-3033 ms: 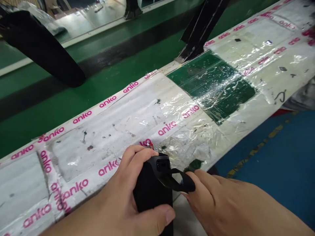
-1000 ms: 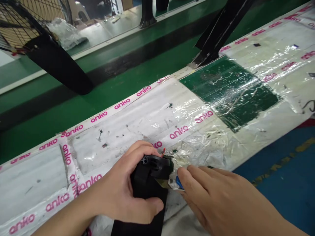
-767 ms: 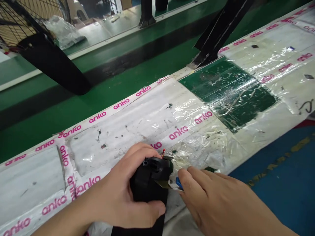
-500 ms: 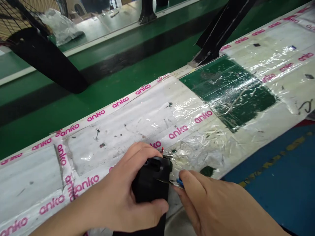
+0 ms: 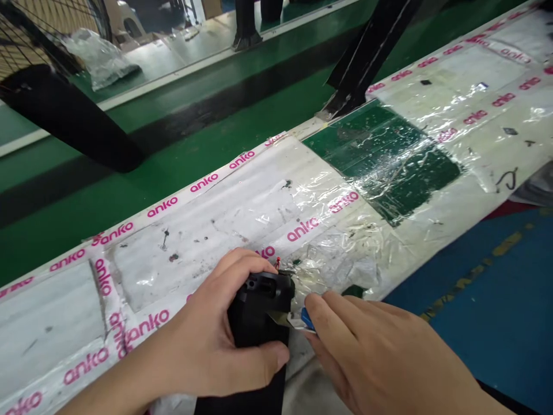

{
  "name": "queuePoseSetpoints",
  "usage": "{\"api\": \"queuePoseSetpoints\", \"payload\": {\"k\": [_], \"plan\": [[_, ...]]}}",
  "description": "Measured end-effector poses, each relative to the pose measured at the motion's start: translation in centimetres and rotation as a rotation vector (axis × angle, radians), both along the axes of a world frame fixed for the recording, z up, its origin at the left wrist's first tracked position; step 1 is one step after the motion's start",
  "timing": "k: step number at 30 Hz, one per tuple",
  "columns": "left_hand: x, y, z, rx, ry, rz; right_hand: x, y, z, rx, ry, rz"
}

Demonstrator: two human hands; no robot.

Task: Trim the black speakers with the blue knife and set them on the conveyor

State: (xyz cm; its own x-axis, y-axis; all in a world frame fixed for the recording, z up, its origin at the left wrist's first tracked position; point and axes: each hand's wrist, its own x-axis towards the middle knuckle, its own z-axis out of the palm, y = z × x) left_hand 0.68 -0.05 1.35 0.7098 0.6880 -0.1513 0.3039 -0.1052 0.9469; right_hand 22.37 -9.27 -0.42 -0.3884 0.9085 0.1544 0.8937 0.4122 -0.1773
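Observation:
My left hand (image 5: pixel 228 328) is wrapped round a black plastic case (image 5: pixel 254 323), its thumb across the near face and its fingers over the far side. The case has a slot in its top end, and a small bit of red wire (image 5: pixel 278 263) sticks up beside it. In my right hand (image 5: pixel 358 340) is a blue-handled utility knife (image 5: pixel 306 319), gripped between thumb and fingers. Its blade points left and lies over the case's right side; whether it touches the surface I cannot tell. The lower part of the case runs out of view.
Plastic film and printed tape cover the white bench top (image 5: pixel 242 202), with a green patch (image 5: pixel 384 161) to the right. Beyond lies a green conveyor belt (image 5: pixel 194 144) with black posts (image 5: pixel 371 57). A clear plastic bag (image 5: pixel 97 55) and a fan guard (image 5: pixel 26 34) are at upper left.
The knife blade shows more fully over the case's right side, and the right hand is slightly higher. The left hand keeps its hold. The whole view has shifted a little.

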Motion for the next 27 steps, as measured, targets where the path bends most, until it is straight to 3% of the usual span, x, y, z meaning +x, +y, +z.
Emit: {"api": "queuePoseSetpoints", "payload": {"k": [15,27], "plan": [[0.2,0.1,0.1,-0.018,-0.009,0.012,0.2,-0.3,0.1,0.001,-0.029,0.000],[0.3,-0.6,0.0,0.087,0.044,0.017,0.0,0.9,0.5,-0.034,-0.005,-0.035]]}}
